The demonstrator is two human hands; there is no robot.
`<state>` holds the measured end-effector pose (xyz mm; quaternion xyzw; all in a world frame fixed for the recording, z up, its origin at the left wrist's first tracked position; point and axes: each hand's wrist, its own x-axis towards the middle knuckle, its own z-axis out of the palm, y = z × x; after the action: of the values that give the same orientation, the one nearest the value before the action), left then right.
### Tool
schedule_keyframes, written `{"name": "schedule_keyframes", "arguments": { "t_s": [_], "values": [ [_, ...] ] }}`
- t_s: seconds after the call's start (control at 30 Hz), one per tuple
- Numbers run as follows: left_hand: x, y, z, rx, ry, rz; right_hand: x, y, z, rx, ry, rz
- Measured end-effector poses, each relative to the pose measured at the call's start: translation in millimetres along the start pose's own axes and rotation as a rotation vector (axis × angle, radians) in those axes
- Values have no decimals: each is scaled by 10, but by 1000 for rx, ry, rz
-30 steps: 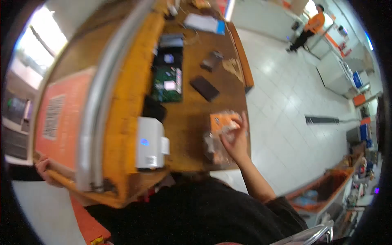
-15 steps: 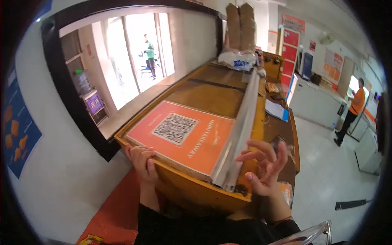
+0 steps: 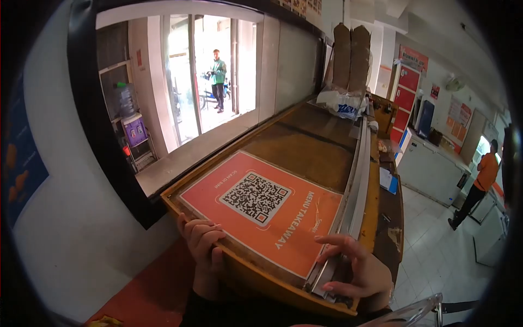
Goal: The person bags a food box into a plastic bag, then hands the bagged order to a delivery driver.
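A long brown wooden counter (image 3: 305,144) stretches away from me. A glossy orange sign (image 3: 291,210) with a QR code and the words "MENU TAKEAWAY" lies flat on its near end. My left hand (image 3: 202,242) is closed around the near left edge, fingers on top. Along the right side of the top runs a long metal rail (image 3: 358,201). My right hand (image 3: 359,270) lies over the rail's near end, fingers curved and thumb apart. Its fingertips appear to touch the rail, with nothing held.
Cardboard stacks (image 3: 351,60) in clear plastic stand at the counter's far end. Right of it are red lockers (image 3: 406,90), a white chest freezer (image 3: 433,169) and a person in orange (image 3: 485,177). Through the left opening, a person in green (image 3: 218,76) stands outside.
My right hand has come down from its raised position beside the counter onto the rail's near end. My left hand keeps its grip on the edge. The whole view has shifted.
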<state>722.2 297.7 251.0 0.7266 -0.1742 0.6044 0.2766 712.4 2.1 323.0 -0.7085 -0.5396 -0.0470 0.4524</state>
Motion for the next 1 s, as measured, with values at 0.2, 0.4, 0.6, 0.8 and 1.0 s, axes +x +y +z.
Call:
{"name": "schedule_keyframes", "arguments": {
  "t_s": [0.2,0.4,0.6,0.8,1.0],
  "values": [
    [-3,6,2,18,-20,-6,3,-45,-10,-42,37,48],
    [1,54,18,38,-36,-33,27,-67,-40,-53,19,48],
    [45,113,76,94,18,-27,7,-61,-42,-49,27,46],
    [16,87,79,71,24,-25,16,-68,-66,-2,-10,60],
    [-59,-51,-20,65,-37,19,50,-58,-93,-37,-11,37]
  ]
}}
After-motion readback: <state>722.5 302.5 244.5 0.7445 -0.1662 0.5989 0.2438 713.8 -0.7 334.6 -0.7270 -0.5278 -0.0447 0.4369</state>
